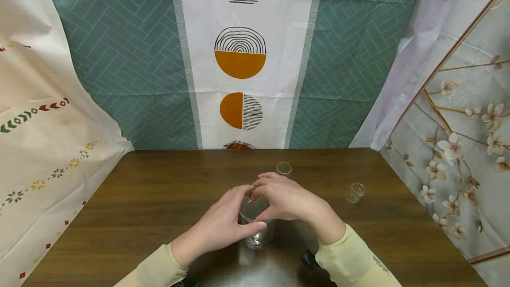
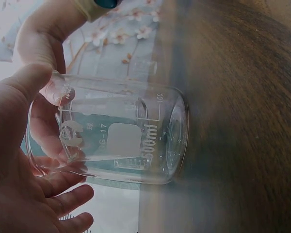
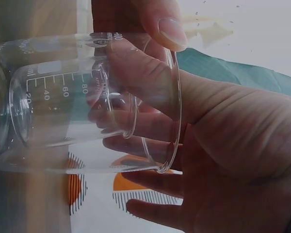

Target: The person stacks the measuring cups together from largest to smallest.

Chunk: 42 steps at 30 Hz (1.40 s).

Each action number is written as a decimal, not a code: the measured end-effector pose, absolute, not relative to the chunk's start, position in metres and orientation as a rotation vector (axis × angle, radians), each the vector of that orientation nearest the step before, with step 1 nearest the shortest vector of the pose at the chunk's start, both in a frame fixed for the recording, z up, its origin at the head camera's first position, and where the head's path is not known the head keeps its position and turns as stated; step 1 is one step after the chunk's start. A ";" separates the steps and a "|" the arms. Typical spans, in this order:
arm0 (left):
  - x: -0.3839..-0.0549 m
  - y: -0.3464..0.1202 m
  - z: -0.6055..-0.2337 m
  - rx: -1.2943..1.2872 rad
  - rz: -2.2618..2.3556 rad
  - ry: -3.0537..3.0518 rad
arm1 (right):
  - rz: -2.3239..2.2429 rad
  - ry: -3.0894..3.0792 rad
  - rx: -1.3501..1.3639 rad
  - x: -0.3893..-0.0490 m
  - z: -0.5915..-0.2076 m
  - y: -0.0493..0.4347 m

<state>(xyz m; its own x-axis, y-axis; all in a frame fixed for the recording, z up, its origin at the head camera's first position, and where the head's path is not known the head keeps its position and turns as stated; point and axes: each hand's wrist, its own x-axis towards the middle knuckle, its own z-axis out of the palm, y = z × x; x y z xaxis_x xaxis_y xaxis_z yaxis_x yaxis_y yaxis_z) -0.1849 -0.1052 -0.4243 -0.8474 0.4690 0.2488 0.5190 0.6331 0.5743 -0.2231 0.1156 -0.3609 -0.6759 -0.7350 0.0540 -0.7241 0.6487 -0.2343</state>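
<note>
We've got a large clear glass beaker w/ white print [image 1: 258,239], cylindrical, upright on the dark brown wood-grain table [image 1: 159,203]. A smaller clear glass beaker w/ a white scale [image 3: 63,109] is inside it. Left hand [image 1: 218,228] is clamped on the large beaker near its rim, thumb on the near side, fingers round the far side, prob. to steady it b/c smooth glass slides easily. Right hand [image 1: 290,200] comes over the large beaker's rim from its right, thumb dipping inside; looks clamped on the inner beaker's rim, though overlapping glass makes exact contact hard to tell. Inner base looks short of the outer base, so we'd judge it's held up by that grip, not resting.

Pose: both forearms, in pale yellow sleeves [image 1: 156,268], reach in from the near side of the large beaker, one per side; hands arch over its mouth, fingertips almost meeting. Outer fingers on each hand stick out free, prob. not needed for grip.

Also: a round-rimmed clear glass beaker [image 1: 284,169] beyond the large beaker, partly behind right hand; a short clear glass beaker [image 1: 356,193] well off to its right.
</note>
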 end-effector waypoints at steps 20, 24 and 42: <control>-0.184 -0.105 -0.423 -0.843 -1.024 -2.767 | -0.340 2.798 -1.188 -0.224 -0.360 0.113; -0.184 -0.105 -0.423 -0.846 -1.022 -2.761 | -0.348 2.794 -1.177 -0.224 -0.360 0.113; -0.185 -0.104 -0.424 -0.848 -1.022 -2.760 | -0.373 2.796 -1.124 -0.223 -0.361 0.113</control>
